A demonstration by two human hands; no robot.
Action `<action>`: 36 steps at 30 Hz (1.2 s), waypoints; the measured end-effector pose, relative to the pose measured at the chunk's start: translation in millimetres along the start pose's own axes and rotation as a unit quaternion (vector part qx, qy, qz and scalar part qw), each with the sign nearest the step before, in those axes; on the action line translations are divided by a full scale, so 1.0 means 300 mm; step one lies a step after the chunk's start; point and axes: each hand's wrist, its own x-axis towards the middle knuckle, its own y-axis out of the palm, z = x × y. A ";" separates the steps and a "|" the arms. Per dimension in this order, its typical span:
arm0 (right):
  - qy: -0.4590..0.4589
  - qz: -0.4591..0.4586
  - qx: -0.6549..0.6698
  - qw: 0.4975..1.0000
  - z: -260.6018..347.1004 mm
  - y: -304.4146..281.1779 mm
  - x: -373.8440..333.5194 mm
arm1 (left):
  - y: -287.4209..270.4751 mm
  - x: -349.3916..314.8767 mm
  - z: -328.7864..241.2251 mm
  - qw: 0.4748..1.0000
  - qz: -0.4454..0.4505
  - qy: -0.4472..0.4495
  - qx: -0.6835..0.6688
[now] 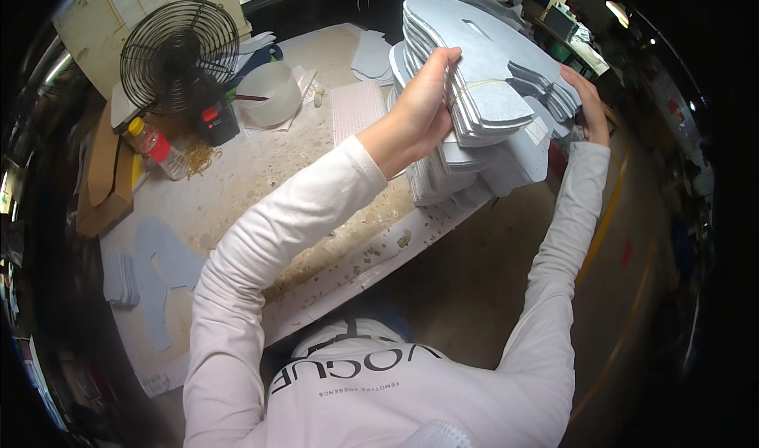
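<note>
Left hand (423, 109) and right hand (589, 114) clasp a banded bundle of pale cut-outs (482, 52) over stacked sheets (435, 183); bundle-handling seems the current step. The next move likely calls for level support.

Workshop, production-floor type. Main clue: worktable (261, 171) with a scuffed top, strewn with small scraps (379, 252). Same-shape flat cut-outs in batches: banded bundle of pale blue-grey pieces (494, 64), another small stack (120, 280) at the table's left end. Heap of rubber bands (204, 160) on the top, black wire-guard fan (179, 56) at the back. Yellow lines (602, 226) on the bare floor (458, 290), bright lamp (617, 13) upper right. Surroundings dim, cluttered.
</note>
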 end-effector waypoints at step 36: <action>-0.565 0.388 -0.023 0.728 -0.144 1.670 -0.709 | -1.098 -1.597 -0.565 0.382 -0.359 -0.048 0.850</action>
